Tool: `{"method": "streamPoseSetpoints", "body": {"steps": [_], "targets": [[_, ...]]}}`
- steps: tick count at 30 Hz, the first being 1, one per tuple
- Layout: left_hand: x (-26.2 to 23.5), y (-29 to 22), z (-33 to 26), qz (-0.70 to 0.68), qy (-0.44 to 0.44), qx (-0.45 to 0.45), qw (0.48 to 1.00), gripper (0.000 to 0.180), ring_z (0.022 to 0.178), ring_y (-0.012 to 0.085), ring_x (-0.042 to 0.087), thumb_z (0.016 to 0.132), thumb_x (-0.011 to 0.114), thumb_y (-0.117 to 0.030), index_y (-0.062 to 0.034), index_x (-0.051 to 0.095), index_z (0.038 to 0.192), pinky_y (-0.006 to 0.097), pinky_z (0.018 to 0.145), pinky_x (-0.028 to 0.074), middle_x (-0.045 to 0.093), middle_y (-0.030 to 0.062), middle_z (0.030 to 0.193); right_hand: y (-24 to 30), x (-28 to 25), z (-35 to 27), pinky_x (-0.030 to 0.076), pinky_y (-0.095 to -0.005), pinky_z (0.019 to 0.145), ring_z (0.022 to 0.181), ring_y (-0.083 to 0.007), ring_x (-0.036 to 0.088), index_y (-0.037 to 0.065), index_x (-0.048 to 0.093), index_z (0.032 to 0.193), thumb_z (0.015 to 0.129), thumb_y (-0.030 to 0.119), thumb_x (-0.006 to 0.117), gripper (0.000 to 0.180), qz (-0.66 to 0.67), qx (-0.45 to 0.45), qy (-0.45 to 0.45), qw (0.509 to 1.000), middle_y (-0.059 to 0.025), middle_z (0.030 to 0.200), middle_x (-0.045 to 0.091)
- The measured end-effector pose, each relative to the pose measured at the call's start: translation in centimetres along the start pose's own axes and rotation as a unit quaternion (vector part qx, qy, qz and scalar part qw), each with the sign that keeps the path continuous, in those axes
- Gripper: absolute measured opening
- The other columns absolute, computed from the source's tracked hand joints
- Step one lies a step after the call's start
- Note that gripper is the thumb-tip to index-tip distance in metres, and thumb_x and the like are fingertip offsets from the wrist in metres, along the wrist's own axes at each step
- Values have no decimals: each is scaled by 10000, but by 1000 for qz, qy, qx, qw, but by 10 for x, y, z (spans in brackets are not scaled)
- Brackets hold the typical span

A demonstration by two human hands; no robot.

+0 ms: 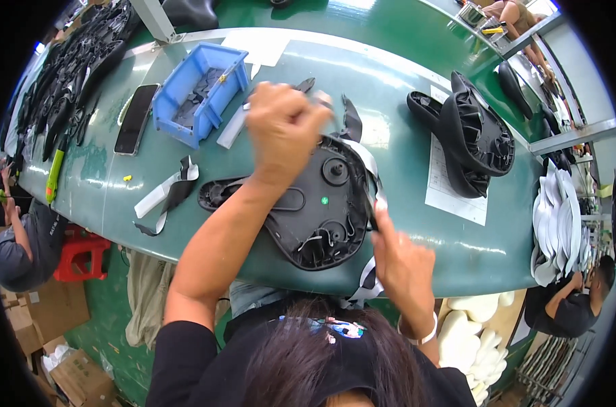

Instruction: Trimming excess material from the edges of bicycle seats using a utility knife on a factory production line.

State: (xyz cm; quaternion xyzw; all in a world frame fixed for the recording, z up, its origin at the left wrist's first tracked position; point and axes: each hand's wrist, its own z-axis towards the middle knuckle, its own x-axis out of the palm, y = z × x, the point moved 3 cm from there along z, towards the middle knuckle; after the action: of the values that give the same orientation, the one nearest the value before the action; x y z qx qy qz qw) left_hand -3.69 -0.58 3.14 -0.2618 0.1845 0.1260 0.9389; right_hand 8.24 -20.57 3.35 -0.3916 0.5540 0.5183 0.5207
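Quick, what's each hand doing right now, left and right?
Left hand: closed in a fist above the upside-down black saddle, gripping a small tool; which one cannot be told.
Right hand: fingers pinching the white strip at the saddle's edge.

A long green surface [457, 251] runs across the room, glossy with overhead light. Below it lies a green floor [111, 319] with cardboard boxes [64, 339] and a red stool [81, 256] (tucked by the surface's edge). Metal racks [572, 136] stand at right.
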Motion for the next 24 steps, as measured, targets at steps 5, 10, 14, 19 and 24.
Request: {"method": "streamPoseSetpoints", "body": {"steps": [5,10,14,19,24], "targets": [[-8,38,-24,-374,-10,-506,777,444,910,176,566,958,497,-337,-44,579,633,300,863,367,656,94,848,-15,-11,0,364,-380,400,423,-257,525,259,543,1275,863,264,605,417,14,-44,12,999,-66,559,533],[-57,-19,-91,-572,29,-499,650,555,1186,252,477,1014,294,-354,-9,670,795,384,1078,215,604,179,1182,-62,-26,102,391,-356,549,575,-235,523,312,604,1211,826,196,633,403,-27,-201,94,975,-46,629,544],[-114,-56,-67,-405,317,-233,825,602,892,205,622,1012,235,-381,-47,642,719,397,1019,298,678,101,887,-37,-33,110,353,-315,645,621,-171,510,321,619,1185,827,198,634,379,-47,-335,111,935,-1,642,535],[-200,21,-34,-741,-75,-264,613,505,644,276,491,1016,320,-300,-68,425,580,382,810,488,424,60,548,-59,-43,71,320,-328,623,558,-190,438,270,558,1268,829,168,636,458,-120,-235,114,958,-17,602,475],[-217,82,3,-660,-118,-235,704,215,790,148,530,937,384,-99,-42,581,871,353,619,424,515,42,749,-37,-49,9,296,-344,537,440,-212,391,171,564,1247,818,145,631,435,-108,-157,78,979,-43,521,419]]}}
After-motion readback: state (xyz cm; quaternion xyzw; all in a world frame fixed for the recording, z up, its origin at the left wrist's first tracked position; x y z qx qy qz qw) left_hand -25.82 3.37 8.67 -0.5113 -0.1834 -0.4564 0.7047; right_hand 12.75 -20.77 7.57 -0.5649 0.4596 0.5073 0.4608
